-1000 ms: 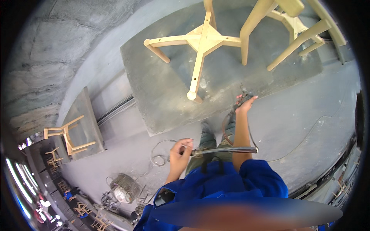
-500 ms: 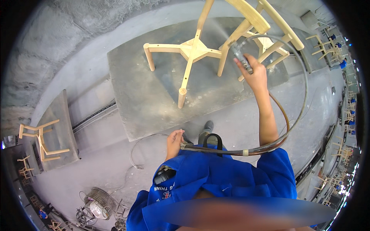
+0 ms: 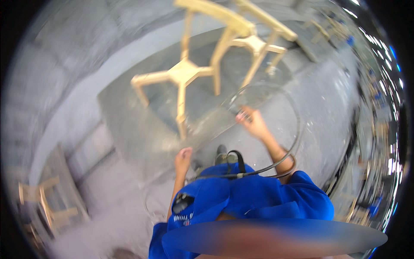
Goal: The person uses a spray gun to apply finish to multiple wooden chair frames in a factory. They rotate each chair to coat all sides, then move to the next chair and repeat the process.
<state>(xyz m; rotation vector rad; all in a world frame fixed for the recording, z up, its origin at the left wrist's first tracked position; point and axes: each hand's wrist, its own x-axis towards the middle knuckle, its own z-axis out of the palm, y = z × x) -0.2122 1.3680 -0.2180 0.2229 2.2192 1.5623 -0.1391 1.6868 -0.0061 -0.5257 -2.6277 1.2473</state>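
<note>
Filling the upper left of the frame, a blurred grey wall [image 3: 64, 56] curves above a pale grey floor [image 3: 95, 237]. Across the middle and upper centre lies a dark grey slab [image 3: 125, 121]. At the bottom centre spreads the person's blue garment [image 3: 267, 196]. On the slab, at the upper centre, stands a pale wooden chair frame [image 3: 184, 72] with a cross-shaped seat support; a second chair frame [image 3: 254, 44] stands just beside it, toward the upper right. A third chair frame [image 3: 43, 200] shows, smeared, at the lower left. A dark hose [image 3: 258, 172] runs across the front of the garment, then loops up right of centre past the right forearm. Right of centre, the right hand [image 3: 254, 124] curls its fingers around a small, blurred spray gun [image 3: 236, 110], near the slab's lower edge and apart from the chairs. Just left of centre, the left hand [image 3: 183, 158] is raised, fingers bent and close together; whether they pinch anything, I cannot tell. Below them shows a dark shoe [image 3: 221, 150].
</note>
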